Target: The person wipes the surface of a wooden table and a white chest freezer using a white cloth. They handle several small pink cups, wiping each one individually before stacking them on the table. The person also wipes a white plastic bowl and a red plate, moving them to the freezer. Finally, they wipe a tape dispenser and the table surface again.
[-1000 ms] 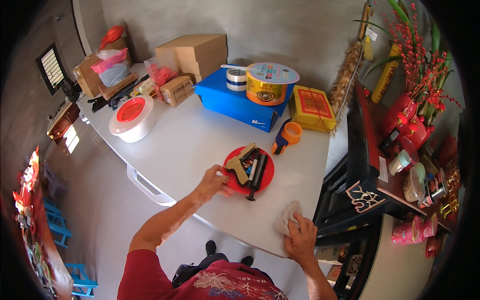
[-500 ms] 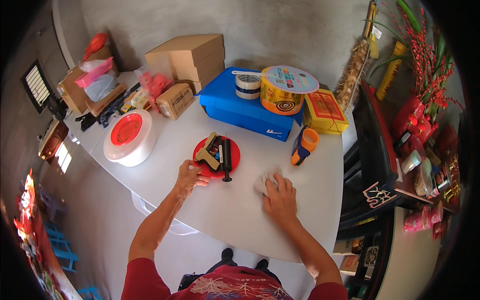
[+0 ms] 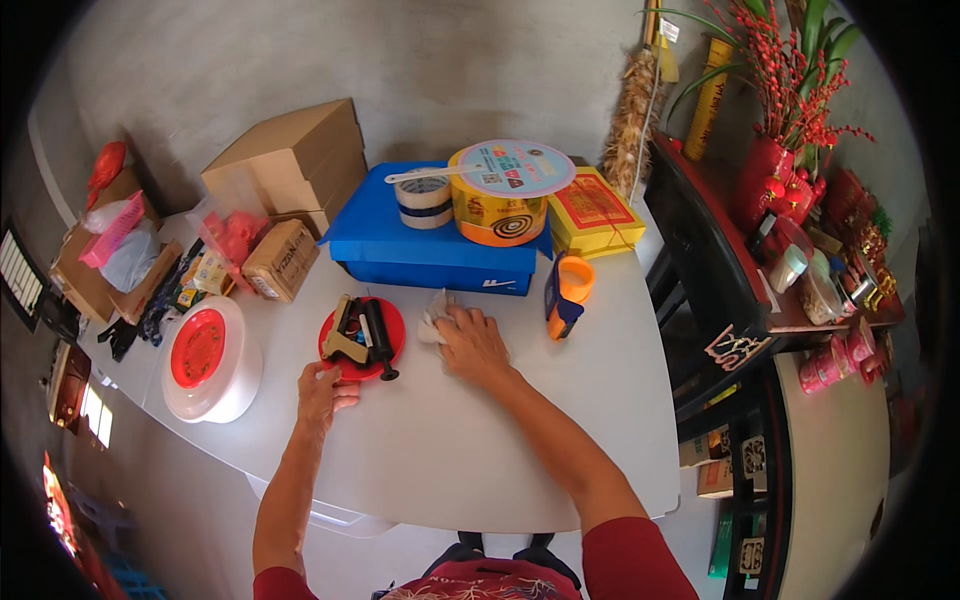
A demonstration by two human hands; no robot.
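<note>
My left hand [image 3: 322, 392] is closed at the near-left rim of a round red plate [image 3: 396, 322]. On the plate lie a tan and black pistol-shaped thing [image 3: 344, 347] and a black cylinder with a knobbed end [image 3: 376, 330], like a small hand pump. Small parts between them are too small to name. Just right of the plate, my right hand [image 3: 474, 345] presses a crumpled whitish cloth [image 3: 433, 318] against the white table [image 3: 450, 440], its fingers bent over the cloth.
Behind my hands a blue shoebox [image 3: 430, 262] bears a tape roll [image 3: 424, 203], a yellow tub [image 3: 500, 212] and a round fan. An orange and navy tape dispenser [image 3: 568, 295] stands right. Left are a white lidded tub [image 3: 225, 375] and cardboard boxes [image 3: 290, 160]. Dark furniture [image 3: 715, 270] borders the right.
My right hand has slid the cloth away from me and leftward, closer to the plate. My left hand stays at the plate's rim. The view has swung to the right.
</note>
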